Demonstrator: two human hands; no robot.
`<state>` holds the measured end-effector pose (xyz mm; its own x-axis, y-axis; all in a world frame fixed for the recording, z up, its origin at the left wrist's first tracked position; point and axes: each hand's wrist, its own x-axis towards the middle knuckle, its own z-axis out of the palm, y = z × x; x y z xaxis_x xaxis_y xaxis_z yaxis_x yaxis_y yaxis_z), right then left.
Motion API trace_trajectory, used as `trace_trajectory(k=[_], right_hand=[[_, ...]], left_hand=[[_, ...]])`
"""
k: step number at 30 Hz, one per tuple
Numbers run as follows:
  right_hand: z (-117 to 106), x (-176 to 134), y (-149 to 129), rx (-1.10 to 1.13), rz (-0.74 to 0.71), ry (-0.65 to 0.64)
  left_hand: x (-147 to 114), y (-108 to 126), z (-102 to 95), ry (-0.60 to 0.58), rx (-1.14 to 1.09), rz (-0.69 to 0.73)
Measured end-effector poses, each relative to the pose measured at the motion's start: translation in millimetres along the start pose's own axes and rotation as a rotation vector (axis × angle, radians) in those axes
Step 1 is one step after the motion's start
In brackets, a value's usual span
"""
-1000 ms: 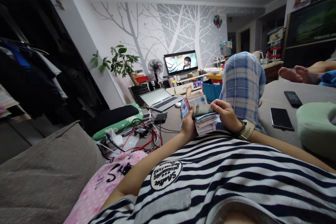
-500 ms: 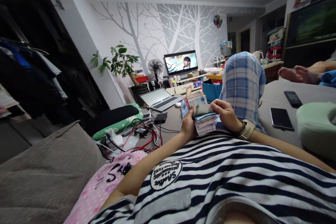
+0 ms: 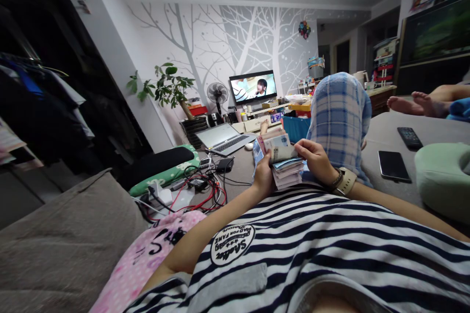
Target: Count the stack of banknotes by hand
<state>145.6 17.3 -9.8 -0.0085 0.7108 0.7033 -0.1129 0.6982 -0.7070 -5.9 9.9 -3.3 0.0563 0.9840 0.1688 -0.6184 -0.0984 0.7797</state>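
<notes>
A stack of banknotes [image 3: 288, 174] is folded over in my left hand [image 3: 263, 174], whose thumb presses on its face. Several notes fan out above the fold, pinkish ones behind and a pale one with a blue patch in front. My right hand [image 3: 314, 155] pinches the right edge of the front note between thumb and fingers. The lower ends of the stack hang loosely toward my striped shirt [image 3: 316, 225]. On my right wrist are a pale watch [image 3: 346, 181] and a dark bracelet. Most fingers of my left hand are hidden behind the notes.
Left of my legs lie an open laptop [image 3: 229, 143], a mouse [image 3: 249, 146] and tangled cables [image 3: 207, 188]. At right are a phone [image 3: 394, 166], a remote control [image 3: 410, 138] and a green neck pillow [image 3: 446, 176]. Another person's feet [image 3: 414, 103] rest beyond.
The front note's upper part has come into fuller view as it straightens slightly. Both hands stay in almost the same place.
</notes>
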Motion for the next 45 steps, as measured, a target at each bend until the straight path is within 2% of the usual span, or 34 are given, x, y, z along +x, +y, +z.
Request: trace_trajectory(k=[8, 11, 19, 31, 38, 45], right_hand=[[0.5, -0.4, -2.8, 0.001, 0.005, 0.007], [0.5, 0.1, -2.9, 0.007, 0.008, 0.009], [1.0, 0.0, -1.8, 0.006, 0.008, 0.010], [1.2, -0.6, -4.2, -0.015, -0.019, 0.016], [1.8, -2.0, -4.5, 0.013, 0.032, -0.057], [1.6, 2.2, -0.1, 0.004, 0.046, 0.010]], left_hand=[[-10.0, 6.9, 11.4, 0.068, 0.000, -0.015], [-12.1, 7.7, 13.3, 0.046, -0.010, -0.026], [-9.8, 4.5, 9.2, -0.013, -0.020, -0.022], [-5.1, 2.0, 6.2, 0.016, -0.042, -0.033], [-4.4, 0.7, 10.4, 0.003, -0.095, -0.047], [-1.2, -0.4, 1.9, -0.010, -0.032, 0.010]])
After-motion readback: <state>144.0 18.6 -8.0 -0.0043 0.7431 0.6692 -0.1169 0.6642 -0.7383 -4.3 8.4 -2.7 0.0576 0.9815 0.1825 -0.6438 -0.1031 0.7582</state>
